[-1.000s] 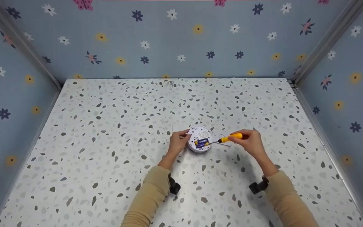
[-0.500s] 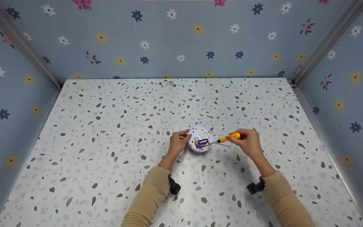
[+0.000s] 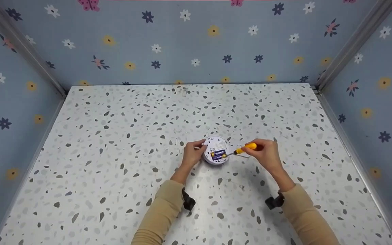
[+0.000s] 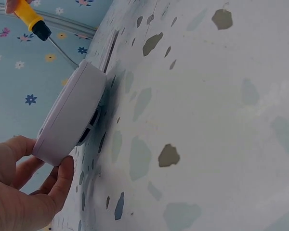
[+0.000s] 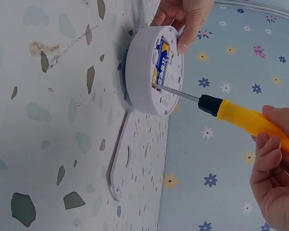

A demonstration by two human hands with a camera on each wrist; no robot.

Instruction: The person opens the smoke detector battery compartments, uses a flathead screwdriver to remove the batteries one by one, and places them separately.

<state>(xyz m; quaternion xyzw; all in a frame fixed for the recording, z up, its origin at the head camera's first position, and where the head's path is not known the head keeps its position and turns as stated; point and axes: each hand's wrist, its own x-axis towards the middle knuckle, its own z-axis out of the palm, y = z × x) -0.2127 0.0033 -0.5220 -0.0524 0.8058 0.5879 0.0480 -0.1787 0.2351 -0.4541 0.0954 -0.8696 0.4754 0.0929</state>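
A round white plastic device [image 3: 213, 143] sits on the table with its back face up and blue-and-yellow batteries [image 5: 161, 61] showing in an open compartment. My left hand [image 3: 192, 154] grips its left rim, thumb on the upper edge and fingers around the side, as the left wrist view shows. In my right hand [image 3: 269, 154] is a screwdriver with a yellow handle [image 5: 248, 119] and black collar. Its thin metal shaft [image 5: 180, 92] slants down to the device, the tip right at one end of the batteries. The device's underside is mostly hidden.
A flat white plastic piece with a slot [image 5: 123, 161] lies on the speckled table [image 3: 114, 153], partly behind the device in the head view. Blue flower-patterned panels [image 3: 196, 41] wall the table at the back and both sides.
My right hand and the screwdriver have shifted slightly left, toward the device, with the tip staying at the batteries. My left hand and the device look almost still.
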